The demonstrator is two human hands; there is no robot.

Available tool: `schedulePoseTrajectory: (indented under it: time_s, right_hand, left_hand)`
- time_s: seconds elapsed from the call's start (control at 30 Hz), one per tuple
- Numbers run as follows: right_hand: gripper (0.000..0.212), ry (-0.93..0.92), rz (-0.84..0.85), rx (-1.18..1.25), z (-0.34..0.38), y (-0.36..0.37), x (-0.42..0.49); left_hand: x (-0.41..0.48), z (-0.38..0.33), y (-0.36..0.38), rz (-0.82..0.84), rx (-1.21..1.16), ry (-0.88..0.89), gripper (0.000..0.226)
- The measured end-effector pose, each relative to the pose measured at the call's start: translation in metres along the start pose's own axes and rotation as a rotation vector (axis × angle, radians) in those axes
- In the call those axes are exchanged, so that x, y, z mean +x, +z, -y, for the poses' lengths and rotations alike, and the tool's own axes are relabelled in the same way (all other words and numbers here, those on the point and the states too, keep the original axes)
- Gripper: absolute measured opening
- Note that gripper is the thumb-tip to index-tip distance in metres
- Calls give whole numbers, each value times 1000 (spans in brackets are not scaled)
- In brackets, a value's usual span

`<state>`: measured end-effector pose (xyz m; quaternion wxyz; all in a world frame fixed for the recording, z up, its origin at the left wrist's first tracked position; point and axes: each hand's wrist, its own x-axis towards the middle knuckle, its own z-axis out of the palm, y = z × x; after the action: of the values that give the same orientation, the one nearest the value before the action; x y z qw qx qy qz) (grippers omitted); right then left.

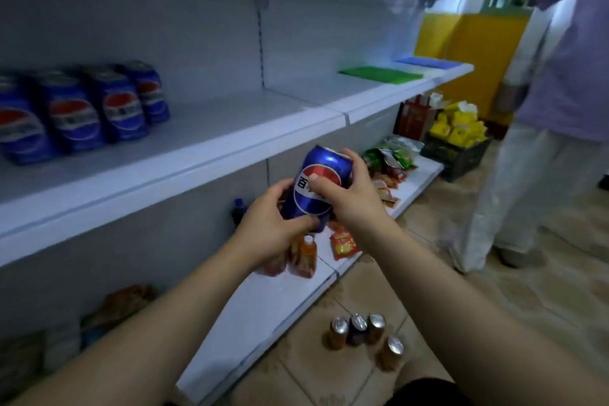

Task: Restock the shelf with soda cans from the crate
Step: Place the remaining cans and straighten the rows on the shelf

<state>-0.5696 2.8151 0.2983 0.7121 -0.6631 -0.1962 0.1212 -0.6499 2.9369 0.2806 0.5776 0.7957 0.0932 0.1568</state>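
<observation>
I hold a smooth, round blue can (312, 189) with the red, white and blue Pepsi ball. My left hand (268, 227) wraps its bottom, my right hand (351, 199) its top, just below the white shelf (230, 132).

A stained tile floor (543, 306) stretches toward a yellow cabinet (478, 53).
</observation>
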Motion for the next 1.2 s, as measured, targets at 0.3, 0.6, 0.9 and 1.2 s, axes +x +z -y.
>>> schedulePoseTrajectory:
  time_s: [0.3,0.6,0.9,1.2]
  right_hand:
    - [76,-119,312,-57,39,113,22]
    - [57,-131,509,-85,45,174,69]
    - [66,-118,535,-155,35,193,132]
    - [92,-280,505,-391,8,199,170]
  left_hand:
    - [-32,-20,-103,-269,145,-98,62]
    - [-27,-14,-173,-428,607,-266,76]
    - [19,13,-208,-221,1137,-518,72]
    - [33,31,-212,-179,1175,-589,72]
